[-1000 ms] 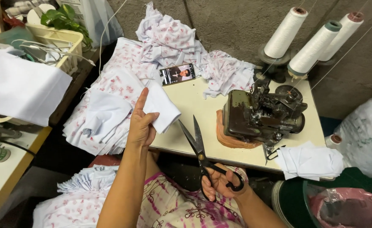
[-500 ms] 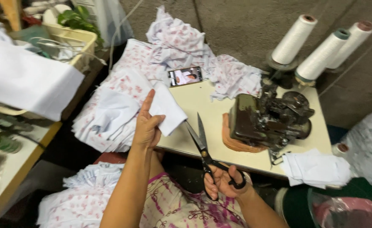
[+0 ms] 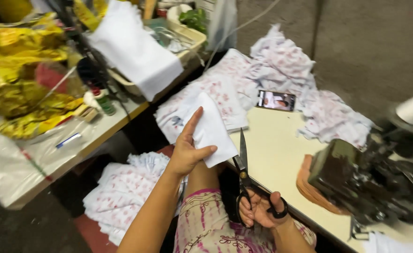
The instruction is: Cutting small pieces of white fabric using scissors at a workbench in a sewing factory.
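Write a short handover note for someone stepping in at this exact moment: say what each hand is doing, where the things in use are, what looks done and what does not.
Left hand: holds up a white fabric piece by its lower edge, thumb in front, fingers behind.
Right hand: fingers through the handles of the black scissors, blades pointing up, shut or nearly so, beside the piece's right edge.
Around: printed fabric pile at the cream table's far end, a phone on it, a dark sewing machine on the right, more printed pieces low on the left.
Done: no cut visible in the piece.
Left: the piece is uncut.
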